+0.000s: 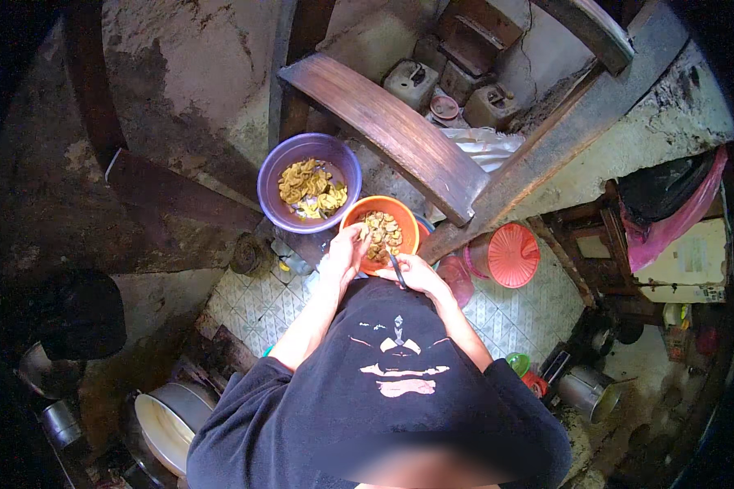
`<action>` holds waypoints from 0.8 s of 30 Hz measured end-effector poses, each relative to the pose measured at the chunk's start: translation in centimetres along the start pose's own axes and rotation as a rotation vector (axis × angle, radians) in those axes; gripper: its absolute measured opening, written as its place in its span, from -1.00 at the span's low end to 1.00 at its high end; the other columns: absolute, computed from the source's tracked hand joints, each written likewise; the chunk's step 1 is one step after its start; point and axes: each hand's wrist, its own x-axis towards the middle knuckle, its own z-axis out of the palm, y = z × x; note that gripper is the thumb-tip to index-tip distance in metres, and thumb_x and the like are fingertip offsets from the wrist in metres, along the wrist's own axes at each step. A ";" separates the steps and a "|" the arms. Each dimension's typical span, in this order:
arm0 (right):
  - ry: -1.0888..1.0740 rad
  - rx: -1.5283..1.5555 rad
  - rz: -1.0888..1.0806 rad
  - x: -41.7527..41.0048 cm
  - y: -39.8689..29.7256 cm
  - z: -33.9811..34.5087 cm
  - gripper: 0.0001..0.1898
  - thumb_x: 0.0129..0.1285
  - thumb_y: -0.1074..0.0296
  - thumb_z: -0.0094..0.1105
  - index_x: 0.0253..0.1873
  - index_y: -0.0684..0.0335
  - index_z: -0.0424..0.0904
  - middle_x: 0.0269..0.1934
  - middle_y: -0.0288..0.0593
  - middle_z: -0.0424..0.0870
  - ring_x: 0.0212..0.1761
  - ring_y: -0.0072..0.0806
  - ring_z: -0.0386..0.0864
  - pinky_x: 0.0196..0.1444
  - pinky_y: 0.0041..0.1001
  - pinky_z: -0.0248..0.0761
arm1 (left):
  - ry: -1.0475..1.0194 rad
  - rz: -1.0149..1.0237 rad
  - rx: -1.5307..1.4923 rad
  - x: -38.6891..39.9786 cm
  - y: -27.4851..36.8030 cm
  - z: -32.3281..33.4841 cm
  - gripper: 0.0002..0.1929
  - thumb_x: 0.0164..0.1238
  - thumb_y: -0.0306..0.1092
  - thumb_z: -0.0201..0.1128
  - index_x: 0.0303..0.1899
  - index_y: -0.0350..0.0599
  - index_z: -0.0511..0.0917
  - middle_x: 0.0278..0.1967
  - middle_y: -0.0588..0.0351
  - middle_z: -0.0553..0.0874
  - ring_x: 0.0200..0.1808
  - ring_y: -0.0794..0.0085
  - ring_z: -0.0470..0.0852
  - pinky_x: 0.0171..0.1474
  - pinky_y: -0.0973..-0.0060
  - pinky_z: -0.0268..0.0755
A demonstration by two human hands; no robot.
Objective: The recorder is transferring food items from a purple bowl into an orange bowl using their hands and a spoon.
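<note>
An orange bowl (410,238) sits close in front of my lap and holds many small brown cut pieces (381,229). Over its left rim is my left hand (347,249), fingertips pinched on a small brownish piece that the fingers partly cover. My right hand (417,274) is at the bowl's near right rim, gripping a knife (397,268) with a dark handle; its blade tilts towards the pieces and is hard to make out. Touching the bowl on the far left, a purple basin (270,174) contains yellow-brown curled pieces (309,182), possibly peels.
A wooden beam (391,128) crosses just beyond the bowl and meets a slanting post (526,156). Jerrycans (410,82) stand behind it. To the right is a container with a red ribbed lid (514,255) on the tiled floor (495,318). Large metal pots (168,422) lie at lower left.
</note>
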 end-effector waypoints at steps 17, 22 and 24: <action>-0.062 -0.159 -0.044 1.4 1.7 -0.6 -0.60 0.08 0.06 0.43 -0.24 0.30 0.54 -0.44 -0.36 0.52 -0.37 -0.63 0.43 -0.29 -0.54 0.35 | -0.026 0.104 0.308 0.8 -0.5 0.0 -0.82 0.27 -0.49 0.25 -0.13 -0.35 0.56 -0.19 0.00 0.66 -0.18 0.35 0.68 -0.03 0.48 0.61; -0.050 -0.006 -0.043 0.3 -0.6 0.0 -0.65 0.09 0.08 0.42 -0.30 0.25 0.55 -0.49 -0.38 0.51 -0.45 -0.67 0.42 -0.39 -0.61 0.30 | -0.002 0.093 0.346 0.9 -0.6 -0.3 -0.80 0.28 -0.49 0.25 -0.11 -0.36 0.55 -0.18 -0.01 0.66 -0.18 0.35 0.68 -0.04 0.48 0.61; -0.068 0.015 -0.032 0.3 -0.6 -0.1 -0.67 0.09 0.09 0.42 -0.32 0.23 0.55 -0.51 -0.39 0.52 -0.48 -0.68 0.42 -0.43 -0.63 0.30 | -0.004 0.091 0.344 1.1 -0.7 -0.5 -0.80 0.28 -0.49 0.25 -0.10 -0.36 0.56 -0.18 -0.01 0.66 -0.18 0.35 0.68 -0.04 0.48 0.61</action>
